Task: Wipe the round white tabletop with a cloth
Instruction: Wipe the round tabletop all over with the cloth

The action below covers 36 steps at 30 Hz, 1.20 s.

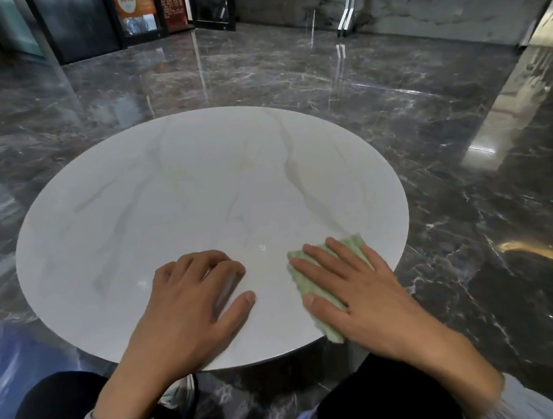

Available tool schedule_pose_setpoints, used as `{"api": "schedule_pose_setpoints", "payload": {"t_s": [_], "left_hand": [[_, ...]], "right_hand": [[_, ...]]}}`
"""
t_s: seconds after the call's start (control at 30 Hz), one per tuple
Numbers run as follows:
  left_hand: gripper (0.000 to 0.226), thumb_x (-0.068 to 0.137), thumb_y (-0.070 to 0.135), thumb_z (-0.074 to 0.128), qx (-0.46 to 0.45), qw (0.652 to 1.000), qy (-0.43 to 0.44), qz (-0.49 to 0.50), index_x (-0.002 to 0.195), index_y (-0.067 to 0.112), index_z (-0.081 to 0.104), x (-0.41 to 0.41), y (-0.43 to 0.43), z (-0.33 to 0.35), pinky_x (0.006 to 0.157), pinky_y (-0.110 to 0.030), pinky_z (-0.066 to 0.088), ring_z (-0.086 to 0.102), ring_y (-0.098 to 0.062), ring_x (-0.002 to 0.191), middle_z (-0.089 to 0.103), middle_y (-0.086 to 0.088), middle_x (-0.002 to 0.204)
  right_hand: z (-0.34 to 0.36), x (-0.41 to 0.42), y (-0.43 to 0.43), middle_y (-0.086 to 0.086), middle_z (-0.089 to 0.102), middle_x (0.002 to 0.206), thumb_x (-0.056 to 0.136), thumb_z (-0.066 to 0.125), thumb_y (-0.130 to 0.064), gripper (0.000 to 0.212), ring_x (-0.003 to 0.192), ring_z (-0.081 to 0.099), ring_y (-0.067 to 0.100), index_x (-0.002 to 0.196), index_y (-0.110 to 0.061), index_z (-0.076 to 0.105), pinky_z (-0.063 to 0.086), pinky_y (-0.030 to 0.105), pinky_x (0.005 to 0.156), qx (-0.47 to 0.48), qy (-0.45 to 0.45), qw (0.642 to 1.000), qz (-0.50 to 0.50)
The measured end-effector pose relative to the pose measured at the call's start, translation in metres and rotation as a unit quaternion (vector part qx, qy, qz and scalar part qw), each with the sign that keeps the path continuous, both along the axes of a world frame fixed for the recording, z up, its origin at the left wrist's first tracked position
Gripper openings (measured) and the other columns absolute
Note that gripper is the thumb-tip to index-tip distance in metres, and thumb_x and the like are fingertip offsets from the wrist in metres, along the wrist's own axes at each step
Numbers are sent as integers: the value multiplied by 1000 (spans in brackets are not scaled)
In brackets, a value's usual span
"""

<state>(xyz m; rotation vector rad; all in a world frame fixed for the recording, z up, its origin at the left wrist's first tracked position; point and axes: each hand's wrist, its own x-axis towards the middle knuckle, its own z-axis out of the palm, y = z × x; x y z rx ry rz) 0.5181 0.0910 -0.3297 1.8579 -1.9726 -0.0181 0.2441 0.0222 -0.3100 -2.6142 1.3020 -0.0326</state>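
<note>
The round white tabletop with faint grey veins fills the middle of the view. A light green cloth lies flat near the table's near right edge. My right hand presses down on the cloth with fingers spread, covering most of it. To its left, my left hand rests on the bare tabletop with curled fingertips and holds nothing.
Dark glossy marble floor surrounds the table. Framed posters and dark panels stand against the far wall. A metal post rises at the back right. My knees in dark trousers are below the table's near edge.
</note>
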Motion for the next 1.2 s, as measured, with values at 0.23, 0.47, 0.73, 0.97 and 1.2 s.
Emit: {"api": "schedule_pose_setpoints", "payload": {"t_s": [0.23,0.47,0.73,0.97,1.2], "left_hand": [[34,95,66,49,9,1000,-6,3,118,45,61,0,0,1,104,-39,35,53,-12,123,55,21,126],[30,97,62,48,-5,1000,-8,5,117,44,61,0,1,-1,100,-37,34,54,-11,119,55,21,124],[25,99,56,47,-15,1000,-23,0,116,44,60,1,1,-3,98,-37,36,54,-13,118,56,20,124],[25,100,54,46,-19,999,-33,3,116,42,60,-1,0,-1,98,-39,38,55,-15,117,57,18,123],[23,99,52,47,-27,999,-35,3,116,41,59,-1,0,-1,96,-39,41,56,-14,114,56,19,121]], "right_hand": [[0,-32,-113,-24,-1,171,104,19,-63,59,159,-8,9,161,-53,6,-9,51,125,26,18,983,-180],[-2,20,-41,-22,-19,168,107,11,-57,58,156,-24,16,160,-51,-12,-16,53,124,3,53,997,-60],[3,-10,-43,-31,-7,167,105,20,-65,57,155,-17,1,158,-59,1,-14,42,126,7,19,999,-29],[6,-27,-143,-20,-6,172,107,19,-56,59,159,-11,16,163,-47,3,-9,55,125,52,36,973,-221],[-1,67,-67,-22,-15,170,107,11,-58,59,156,-22,12,162,-49,-6,-18,52,124,21,28,999,-13]]}}
